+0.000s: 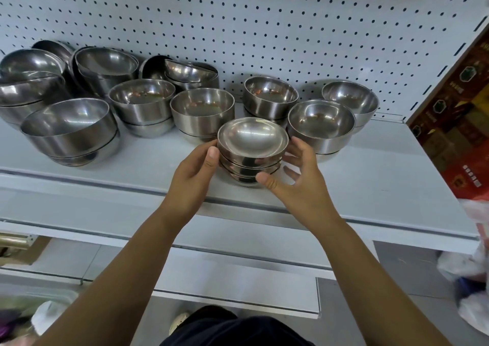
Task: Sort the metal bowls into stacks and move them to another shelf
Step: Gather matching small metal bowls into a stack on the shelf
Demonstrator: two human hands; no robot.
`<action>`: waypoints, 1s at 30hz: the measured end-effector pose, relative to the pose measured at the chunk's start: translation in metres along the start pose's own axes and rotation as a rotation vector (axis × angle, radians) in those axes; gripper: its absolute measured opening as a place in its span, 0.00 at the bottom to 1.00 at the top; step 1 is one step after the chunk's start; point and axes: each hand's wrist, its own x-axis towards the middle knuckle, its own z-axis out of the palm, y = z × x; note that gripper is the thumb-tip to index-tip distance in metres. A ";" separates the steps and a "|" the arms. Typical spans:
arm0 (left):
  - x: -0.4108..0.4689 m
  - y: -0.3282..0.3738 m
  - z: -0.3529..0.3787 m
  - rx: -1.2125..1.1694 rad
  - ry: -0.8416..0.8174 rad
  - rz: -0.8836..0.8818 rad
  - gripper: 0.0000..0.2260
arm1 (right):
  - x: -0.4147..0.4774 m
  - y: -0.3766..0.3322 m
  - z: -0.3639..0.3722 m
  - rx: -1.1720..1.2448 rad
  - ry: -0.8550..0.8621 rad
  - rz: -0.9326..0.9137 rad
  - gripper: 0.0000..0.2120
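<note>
Your left thumb (213, 157) is pressed on the side of the stack of small bowls (251, 144), and the rest of your left hand (195, 171) wraps round behind it, fingers hidden. Your right hand (301, 184) has its fingers (299, 149) spread apart and loose by the stack's right side, thumb tip at the lowest bowl. Can't tell if it really touches. The stack sits near the shelf's (383, 173) front edge, about mid-width. Bigger bowls (202, 107) sit stacked behind it, toward the pegboard (264, 28) along the back edge.
</note>
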 end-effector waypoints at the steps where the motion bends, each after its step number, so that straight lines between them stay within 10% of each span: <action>1: -0.003 0.002 0.001 -0.004 0.007 -0.001 0.21 | 0.000 0.001 0.004 0.028 -0.027 0.023 0.54; 30: -0.002 0.001 -0.088 -0.231 0.284 0.002 0.24 | 0.018 -0.031 0.121 0.078 -0.227 0.079 0.56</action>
